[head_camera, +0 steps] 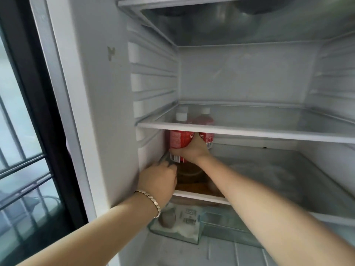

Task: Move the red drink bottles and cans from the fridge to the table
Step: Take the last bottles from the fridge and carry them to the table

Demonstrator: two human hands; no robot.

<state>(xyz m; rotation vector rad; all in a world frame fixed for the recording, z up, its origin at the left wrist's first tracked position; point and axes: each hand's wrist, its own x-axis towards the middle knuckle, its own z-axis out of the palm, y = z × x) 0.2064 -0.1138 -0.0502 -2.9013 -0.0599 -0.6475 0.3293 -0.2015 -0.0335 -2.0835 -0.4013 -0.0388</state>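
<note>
The right hand grips the nearer red bottle at the left edge of the fridge shelf. A second red bottle stands just beside it. The left hand is at the front-left corner with curled fingers; I can't tell if it holds anything.

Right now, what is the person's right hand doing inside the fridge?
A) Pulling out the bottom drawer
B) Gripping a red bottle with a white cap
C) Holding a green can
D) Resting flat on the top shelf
B: the right hand is curled round the lower part of the red bottle, which stands next to a second red bottle under the glass shelf.
</note>
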